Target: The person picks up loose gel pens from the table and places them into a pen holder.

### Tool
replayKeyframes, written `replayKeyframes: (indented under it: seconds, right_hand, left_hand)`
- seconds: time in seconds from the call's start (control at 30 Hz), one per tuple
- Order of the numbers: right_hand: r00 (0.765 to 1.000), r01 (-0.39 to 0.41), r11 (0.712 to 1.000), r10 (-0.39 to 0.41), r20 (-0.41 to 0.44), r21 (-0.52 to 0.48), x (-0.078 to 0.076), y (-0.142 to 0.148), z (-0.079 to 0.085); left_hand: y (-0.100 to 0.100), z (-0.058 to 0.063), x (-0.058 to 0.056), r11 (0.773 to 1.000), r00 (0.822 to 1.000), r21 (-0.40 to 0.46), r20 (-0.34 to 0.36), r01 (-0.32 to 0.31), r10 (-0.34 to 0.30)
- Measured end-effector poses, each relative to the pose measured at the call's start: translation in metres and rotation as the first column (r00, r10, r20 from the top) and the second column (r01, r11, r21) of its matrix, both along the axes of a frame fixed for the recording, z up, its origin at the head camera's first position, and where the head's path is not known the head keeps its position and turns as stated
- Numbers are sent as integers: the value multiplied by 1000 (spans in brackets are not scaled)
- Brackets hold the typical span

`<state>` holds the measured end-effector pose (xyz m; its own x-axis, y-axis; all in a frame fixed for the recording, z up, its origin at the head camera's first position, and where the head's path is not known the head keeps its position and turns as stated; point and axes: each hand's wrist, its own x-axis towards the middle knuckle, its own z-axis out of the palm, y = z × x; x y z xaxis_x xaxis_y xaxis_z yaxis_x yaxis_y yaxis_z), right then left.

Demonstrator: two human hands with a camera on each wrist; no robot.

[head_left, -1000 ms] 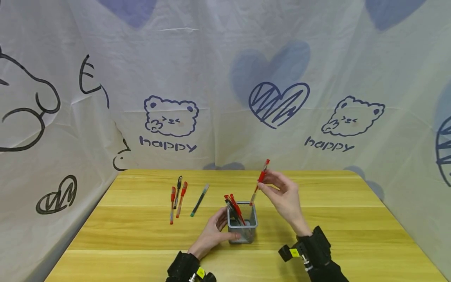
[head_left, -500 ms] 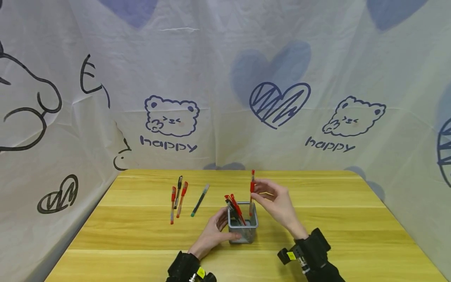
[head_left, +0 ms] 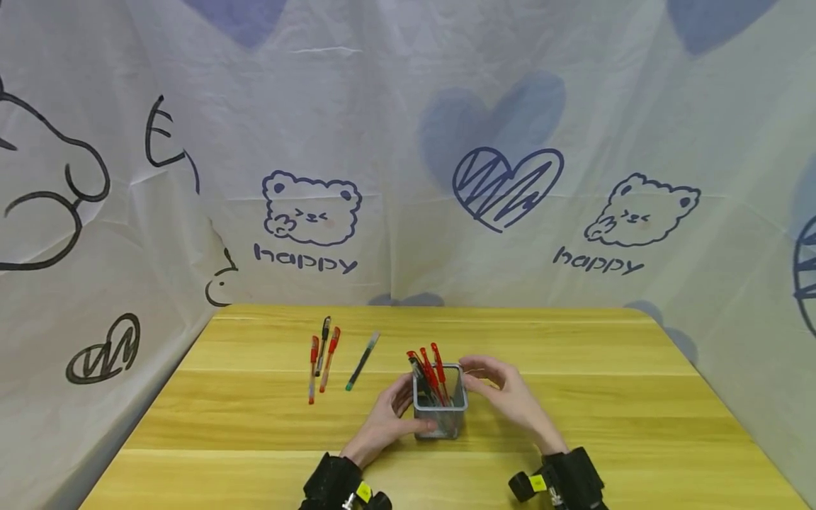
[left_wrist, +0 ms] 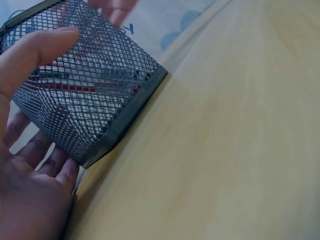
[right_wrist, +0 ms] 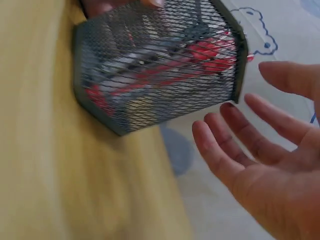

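Note:
A grey metal mesh pen holder (head_left: 440,423) stands upright on the table with several red-capped and black pens (head_left: 440,365) leaning to its left side. My left hand (head_left: 389,421) grips it, thumb across the front wall and fingers along the left side, as the left wrist view also shows. Beside the right rim is my right hand (head_left: 506,397), holding nothing. In the right wrist view its fingers (right_wrist: 215,150) are spread and relaxed close to the holder's rim. Through the mesh, the pens' lower ends (right_wrist: 102,97) show near the holder's bottom.
Left of the holder lie two red pens (head_left: 329,360), a black pen (head_left: 323,347) and a green-tipped pen (head_left: 362,361). The yellow wooden table (head_left: 605,382) meets a printed cloth backdrop (head_left: 408,142) behind and at the sides.
My right hand has lowered a red pen into the holder, let it go and drawn slightly down to the right rim. The left hand has kept its grip.

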<state>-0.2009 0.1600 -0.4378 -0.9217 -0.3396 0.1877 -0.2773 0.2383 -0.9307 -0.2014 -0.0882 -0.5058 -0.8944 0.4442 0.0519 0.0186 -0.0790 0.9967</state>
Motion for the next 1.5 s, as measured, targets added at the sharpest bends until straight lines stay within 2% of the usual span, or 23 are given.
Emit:
replayKeyframes:
  seconds: [0.13, 0.27, 0.47, 0.63, 0.77, 0.97, 1.13, 1.33, 1.43, 1.5]
  right_hand:
    - [991, -84, 993, 91, 94, -78, 2, 2, -11]
    - [973, -163, 975, 184, 141, -149, 4, 3, -17]
    - [943, -255, 955, 280, 178, -154, 4, 4, -29]
    - [929, -263, 956, 287, 232, -127, -2, 0, -39]
    - [929, -257, 958, 281, 241, -123, -7, -4, -45]
    - [934, -266, 949, 297, 199, -168, -10, -7, -51]
    - [925, -244, 948, 291, 243, -205, -9, -6, -52]
    - [927, -217, 953, 270, 262, -212, -9, -5, -56]
    - [926, -216, 952, 270, 263, -216, -9, -5, -59]
    - [926, -215, 951, 270, 264, -220, -9, -5, -60]
  left_hand:
    - [0, 0, 0, 1000, 1000, -4, 4, 2, -2]
    - [0, -1, 0, 1000, 1000, -20, -17, -10, 9]
    - [1, -2, 0, 1000, 1000, -26, -14, -17, 17]
    - [1, -2, 0, 999, 999, -36, -28, -21, 20]
    - [1, -1, 0, 999, 1000, -33, -24, -19, 18]
    - [1, 0, 0, 999, 1000, -27, -2, -17, 16]
    - [2, 1, 0, 999, 1000, -45, -16, -3, 2]
    - [-1, 2, 0, 995, 995, -74, -69, 69, -74]
    - [-7, 6, 0, 987, 990, -123, -88, 100, -112]
    - [-13, 10, -1, 980, 988, -176, -105, 91, -110]
